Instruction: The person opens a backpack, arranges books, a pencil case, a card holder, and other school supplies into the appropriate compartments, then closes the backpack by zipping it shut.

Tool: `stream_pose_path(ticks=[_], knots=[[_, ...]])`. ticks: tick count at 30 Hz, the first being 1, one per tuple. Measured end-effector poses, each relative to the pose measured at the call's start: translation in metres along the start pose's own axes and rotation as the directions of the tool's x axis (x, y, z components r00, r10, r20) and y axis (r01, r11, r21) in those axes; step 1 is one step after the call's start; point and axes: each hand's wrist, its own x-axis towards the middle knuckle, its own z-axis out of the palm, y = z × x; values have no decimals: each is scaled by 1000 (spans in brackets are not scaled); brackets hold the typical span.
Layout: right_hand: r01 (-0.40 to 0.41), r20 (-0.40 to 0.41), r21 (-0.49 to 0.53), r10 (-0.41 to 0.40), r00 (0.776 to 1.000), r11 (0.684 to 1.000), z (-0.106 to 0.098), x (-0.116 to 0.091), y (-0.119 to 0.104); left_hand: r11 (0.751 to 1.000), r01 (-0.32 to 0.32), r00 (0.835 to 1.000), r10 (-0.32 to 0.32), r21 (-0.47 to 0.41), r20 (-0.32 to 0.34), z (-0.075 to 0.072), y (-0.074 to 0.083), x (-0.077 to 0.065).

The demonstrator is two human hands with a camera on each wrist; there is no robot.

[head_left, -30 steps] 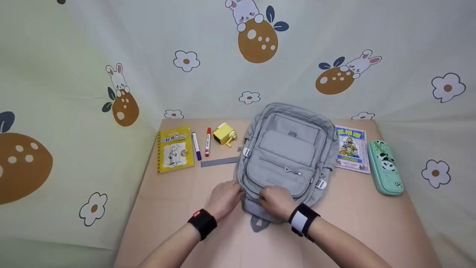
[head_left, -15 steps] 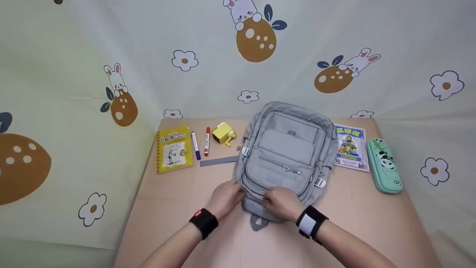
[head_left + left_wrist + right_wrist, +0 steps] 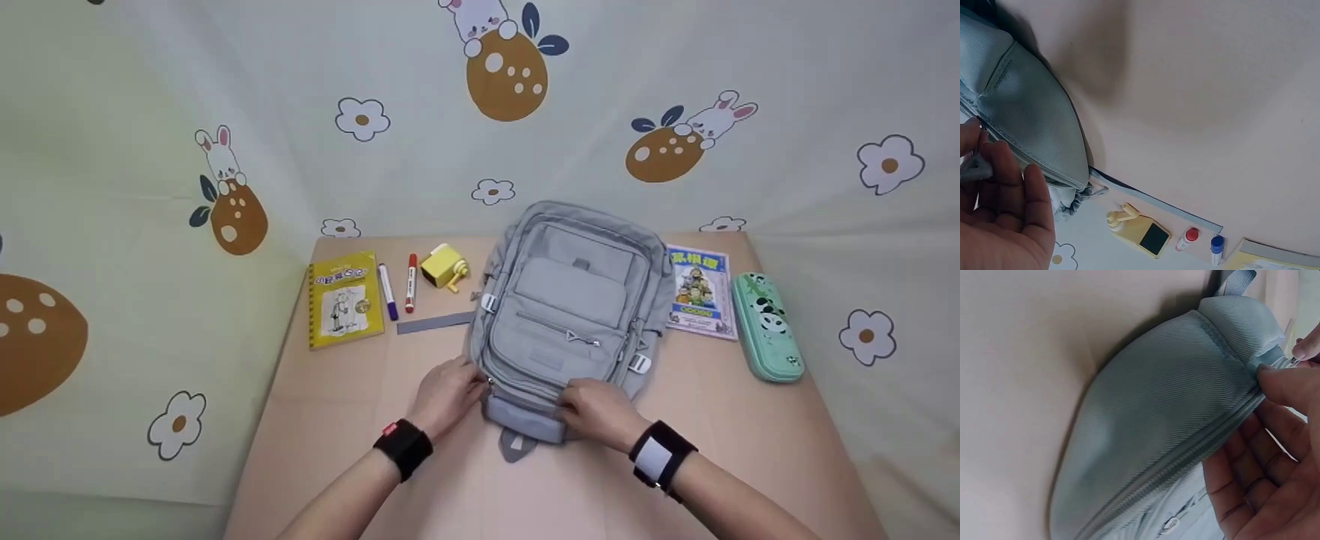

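Note:
A grey backpack (image 3: 574, 292) lies front up on the table, its handle loop (image 3: 517, 445) toward the person. At its lower left corner my left hand (image 3: 450, 397) pinches a zipper pull; in the left wrist view a grey tab (image 3: 976, 169) hangs among the fingers. My right hand (image 3: 604, 412) grips the bag's lower edge along the zipper. The right wrist view shows its thumb (image 3: 1286, 385) on top of the fabric and the other fingers beneath, next to the zipper track (image 3: 1185, 447).
Left of the bag lie a yellow notebook (image 3: 345, 300), a purple-capped marker (image 3: 388, 292), a red marker (image 3: 411, 283), a yellow pencil sharpener (image 3: 444, 267) and a grey ruler (image 3: 431, 323). A picture-covered book (image 3: 701, 292) and a green panda pencil case (image 3: 769, 328) lie on the right.
My right hand has moved to the right along the bag's lower edge. The left hand keeps its hold at the lower left corner. The head view has shifted slightly.

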Motion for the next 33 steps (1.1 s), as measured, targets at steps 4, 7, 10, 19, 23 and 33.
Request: stream_pose_path(ticks=[4,7,10,19,23,33], knots=[[-2,3,10,2,1000,1000,1,0,1,1000,23,1000,-24,18,8,-2,2,-1],[-1,0,17,1,1000,1000,1,0,1,999,32,999,-33,11,21,-3,5,-2],[5,-4,18,-5,1000,1000,2,-1,1,999,38,998,-38,-2,40,-3,8,-3],[8,-6,9,-8,1000,1000,4,-3,-1,1000,3,998,-2,-18,55,-2,18,-6],[8,-9,9,-8,1000,1000,5,-3,-2,999,-29,998,29,-18,53,-1,25,-10],[53,-56,25,-51,997,998,6,-3,-3,999,-44,994,46,-28,102,8,41,-11]])
